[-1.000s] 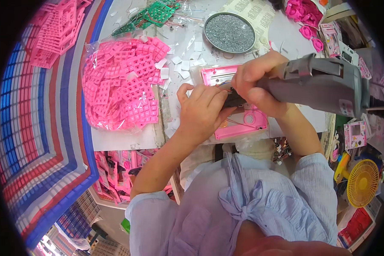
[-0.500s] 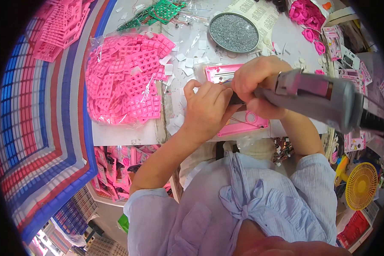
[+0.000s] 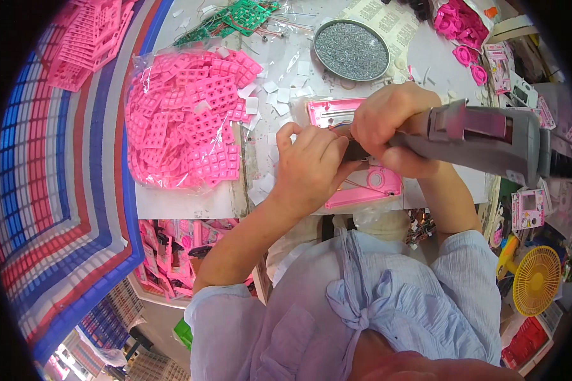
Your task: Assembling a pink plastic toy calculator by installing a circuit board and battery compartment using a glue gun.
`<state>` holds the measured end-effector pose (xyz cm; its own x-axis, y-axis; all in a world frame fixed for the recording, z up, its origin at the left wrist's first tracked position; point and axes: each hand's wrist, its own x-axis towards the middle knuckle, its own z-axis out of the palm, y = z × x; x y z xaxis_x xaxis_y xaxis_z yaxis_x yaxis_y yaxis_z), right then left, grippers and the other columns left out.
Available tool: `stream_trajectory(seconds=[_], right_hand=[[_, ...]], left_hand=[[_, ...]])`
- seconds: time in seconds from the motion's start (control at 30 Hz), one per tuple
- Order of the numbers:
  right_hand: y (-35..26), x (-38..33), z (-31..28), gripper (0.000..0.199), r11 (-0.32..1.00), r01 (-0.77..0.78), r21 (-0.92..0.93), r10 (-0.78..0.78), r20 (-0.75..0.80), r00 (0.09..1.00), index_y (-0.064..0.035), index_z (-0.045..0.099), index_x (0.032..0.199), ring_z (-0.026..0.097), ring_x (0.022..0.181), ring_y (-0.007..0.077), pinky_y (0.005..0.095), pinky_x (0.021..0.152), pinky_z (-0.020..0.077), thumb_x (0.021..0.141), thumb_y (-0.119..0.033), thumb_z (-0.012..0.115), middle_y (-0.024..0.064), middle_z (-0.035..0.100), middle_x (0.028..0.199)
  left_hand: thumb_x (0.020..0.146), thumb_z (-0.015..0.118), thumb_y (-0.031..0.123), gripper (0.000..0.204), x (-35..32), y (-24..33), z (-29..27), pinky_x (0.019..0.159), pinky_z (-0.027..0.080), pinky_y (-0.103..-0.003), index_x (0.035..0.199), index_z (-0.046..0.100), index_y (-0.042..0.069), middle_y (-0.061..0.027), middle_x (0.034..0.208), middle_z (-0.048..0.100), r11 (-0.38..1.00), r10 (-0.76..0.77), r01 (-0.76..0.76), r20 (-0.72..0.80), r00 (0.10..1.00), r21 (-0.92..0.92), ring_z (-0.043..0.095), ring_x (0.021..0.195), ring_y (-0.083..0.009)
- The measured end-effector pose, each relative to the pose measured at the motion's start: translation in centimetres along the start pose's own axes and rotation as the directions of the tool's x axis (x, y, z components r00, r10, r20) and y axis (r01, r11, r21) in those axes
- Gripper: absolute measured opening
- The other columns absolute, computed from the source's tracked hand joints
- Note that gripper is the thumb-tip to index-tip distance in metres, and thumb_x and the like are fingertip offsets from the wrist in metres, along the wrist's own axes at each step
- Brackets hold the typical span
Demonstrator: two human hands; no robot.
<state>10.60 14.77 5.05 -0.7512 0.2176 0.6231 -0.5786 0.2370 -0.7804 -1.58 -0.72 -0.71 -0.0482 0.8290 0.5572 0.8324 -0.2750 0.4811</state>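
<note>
One right hand is clasping a grey, thick-bodied tool with tightly wrapped fingers; the left hand is curling, hold unclear; beneath the fingers a pink rectangular plastic casing is lying, firm bracing probably helping.

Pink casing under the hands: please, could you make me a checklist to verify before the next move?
1. Right hand grips grey handheld tool: ok.
2. Left hand placed at the pink casing: ok.
3. Tool's tip correctly seated: cannot tell, hands hide it.
4. Round dish of small grey pieces apart from both hands: ok.
5. White scraps well away from casing: not ok, several lie close to its left.
</note>
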Motion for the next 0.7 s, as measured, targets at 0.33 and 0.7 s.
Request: stream_trajectory(seconds=[0.33,0.7], right_hand=[[-1.6,1.2,-3.4,0.058,0.946,0.041,0.323,-0.017,-0.077,0.997,-0.0005,0.046,0.131,0.055,0.071,0.0134,0.0284,0.063,0.0454,0.088,-0.028,0.074,0.006,0.06,0.083],[-4.3,-7.6,-0.7,0.082,0.55,-0.587,-0.594,0.47,-0.361,0.805,-0.0053,0.046,0.145,0.057,0.115,0.028,0.0376,0.09,0.0496,0.072,-0.006,0.082,0.0154,0.062,0.129]], left_hand=[[0.072,0.084,0.026,0.042,0.1,-0.6,-0.4,0.092,0.03,-0.044,0.107,0.067,0.011,-0.0011,0.107,0.068,0.997,-0.07,0.072,0.047,0.996,-0.038,0.06,0.099,-0.0214],[0.072,0.084,0.029,0.046,-0.1,-1.3,-0.1,0.09,0.029,-0.045,0.112,0.068,0.014,0.0004,0.11,0.07,0.999,-0.054,0.055,0.077,0.996,-0.003,0.058,0.1,-0.0224]])
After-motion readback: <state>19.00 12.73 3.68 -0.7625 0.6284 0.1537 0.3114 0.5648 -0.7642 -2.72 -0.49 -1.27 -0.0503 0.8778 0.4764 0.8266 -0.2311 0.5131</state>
